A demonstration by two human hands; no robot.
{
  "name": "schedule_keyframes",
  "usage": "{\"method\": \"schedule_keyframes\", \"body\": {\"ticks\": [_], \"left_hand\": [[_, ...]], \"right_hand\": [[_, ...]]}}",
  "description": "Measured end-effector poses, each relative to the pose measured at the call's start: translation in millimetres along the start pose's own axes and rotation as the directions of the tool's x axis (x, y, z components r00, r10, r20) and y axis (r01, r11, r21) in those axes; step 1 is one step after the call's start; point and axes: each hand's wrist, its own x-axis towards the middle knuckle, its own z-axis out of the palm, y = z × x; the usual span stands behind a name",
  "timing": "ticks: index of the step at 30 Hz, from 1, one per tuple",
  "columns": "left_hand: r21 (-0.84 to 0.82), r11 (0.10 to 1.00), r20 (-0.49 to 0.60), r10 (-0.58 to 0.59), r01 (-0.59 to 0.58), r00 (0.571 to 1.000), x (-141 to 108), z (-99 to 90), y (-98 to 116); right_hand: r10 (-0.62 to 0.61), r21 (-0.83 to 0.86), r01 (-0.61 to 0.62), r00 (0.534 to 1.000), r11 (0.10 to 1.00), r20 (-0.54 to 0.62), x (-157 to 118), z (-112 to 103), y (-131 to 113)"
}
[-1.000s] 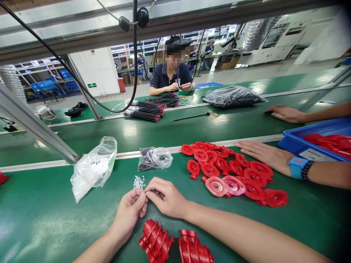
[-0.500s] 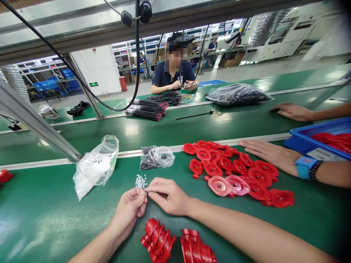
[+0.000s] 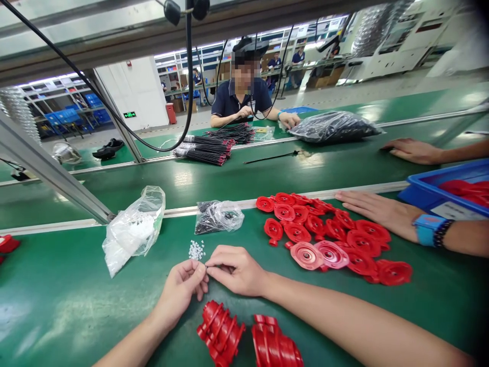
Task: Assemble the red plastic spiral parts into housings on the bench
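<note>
Thumb and fingers of my left hand pinch together just below a small heap of white plastic pieces. My right hand meets it fingertip to fingertip, also in a pinch. Whatever lies between the fingertips is tiny and mostly covered; a dark speck shows there. Nearer to me are two red ribbed spiral parts, standing side by side on the green bench. To the right of my right hand spreads a pile of red round plastic parts, a couple of them paler.
Behind the heap lie a clear bag of white pieces and a bag of small dark parts. Another person's hands rest at the right, near a blue bin. Across the bench, a co-worker sits by bundled black cables.
My hands stay pinched together, shifting only slightly. The co-worker opposite has reached one hand out toward the large black bag. The view has tilted a little.
</note>
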Motion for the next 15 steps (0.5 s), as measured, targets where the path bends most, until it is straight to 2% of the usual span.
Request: {"method": "schedule_keyframes", "body": {"ticks": [2,3,5,6,7,8,10,13,15], "left_hand": [[0.174,0.98,0.167,0.071,-0.101,0.983,-7.1,-2.7,7.8],[0.246,0.954,0.287,0.099,-0.174,0.953,-11.3,-3.3,11.6],[0.322,0.89,0.51,0.125,-0.323,0.851,-19.0,-2.6,17.1],[0.333,0.863,0.583,0.127,-0.379,0.802,-21.7,-1.6,18.3],[0.34,0.846,0.618,0.128,-0.411,0.776,-23.2,-0.7,18.4],[0.344,0.839,0.622,0.133,-0.422,0.771,-23.5,-0.3,17.6],[0.345,0.852,0.556,0.154,-0.395,0.817,-20.3,-2.4,14.1],[0.294,0.9,0.319,0.225,-0.322,0.921,-9.1,-13.1,8.6],[0.235,0.928,0.185,0.248,-0.288,0.951,-1.5,-21.4,6.5]], "right_hand": [[0.071,0.021,-0.07,0.994,0.997,-0.078,1.2,-1.3,0.3],[0.109,0.028,-0.107,0.988,0.994,-0.112,1.9,-2.4,1.0],[0.174,0.035,-0.17,0.973,0.985,-0.153,3.2,-5.1,3.3],[0.198,0.039,-0.194,0.967,0.98,-0.163,3.7,-6.5,4.6],[0.219,0.043,-0.215,0.96,0.976,-0.172,4.2,-7.7,5.9],[0.232,0.046,-0.228,0.956,0.973,-0.181,4.4,-8.6,6.8],[0.231,0.044,-0.227,0.951,0.973,-0.208,4.2,-9.4,7.1],[0.156,0.001,-0.161,0.957,0.987,-0.245,2.1,-8.1,3.4],[0.075,-0.03,-0.085,0.968,0.996,-0.239,-0.3,-6.4,-0.1]]}}
